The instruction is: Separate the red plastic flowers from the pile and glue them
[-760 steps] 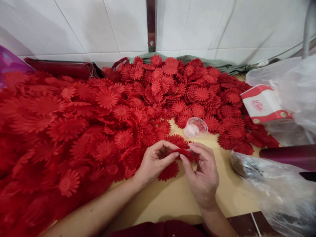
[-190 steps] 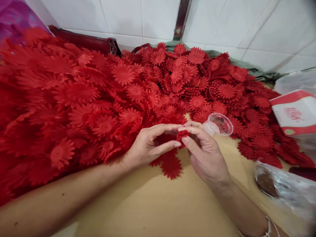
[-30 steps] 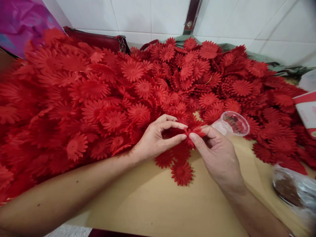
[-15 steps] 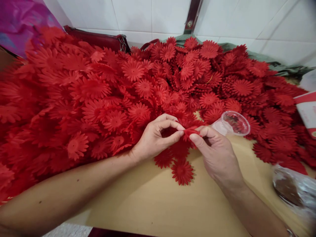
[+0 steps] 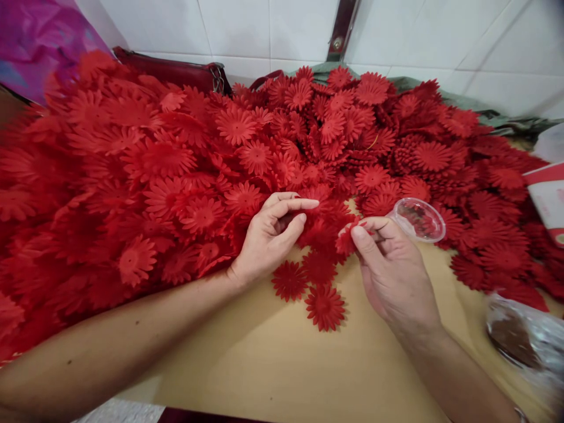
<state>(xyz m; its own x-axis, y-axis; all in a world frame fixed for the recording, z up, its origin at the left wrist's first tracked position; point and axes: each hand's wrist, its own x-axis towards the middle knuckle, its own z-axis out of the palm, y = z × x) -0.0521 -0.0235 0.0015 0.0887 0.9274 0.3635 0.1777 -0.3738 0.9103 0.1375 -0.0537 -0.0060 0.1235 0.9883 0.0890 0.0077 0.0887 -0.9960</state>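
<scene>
Fingers of the right hand [image 5: 399,270] are clamped, thumb against forefinger, on a small red flower [image 5: 345,241], held up above the middle of the desk [image 5: 255,364]; blur and the fingertips make it hard to say whether it is one layer or several. Left of it, thumb and forefinger of the left hand [image 5: 268,238] stand apart with a gap between them, the other fingers curled behind, just beside the heap. Between the hands and the desk's near edge lie three loose flowers [image 5: 325,307], close together and flat. Just beyond the right hand is a clear cup [image 5: 416,223], next to the heap [image 5: 247,158] of red flowers that spreads along the desk's far edge and over its left side. Toward the desk's right side are a plastic bag [image 5: 540,332] and, farther back, a white and red box [image 5: 549,202], cut off by the view. Behind the heap sit a dark red purse [image 5: 171,73], a green cloth [image 5: 458,103] and the tiled wall [image 5: 238,29]; a purple sheet [image 5: 44,47] fills the far left corner.
</scene>
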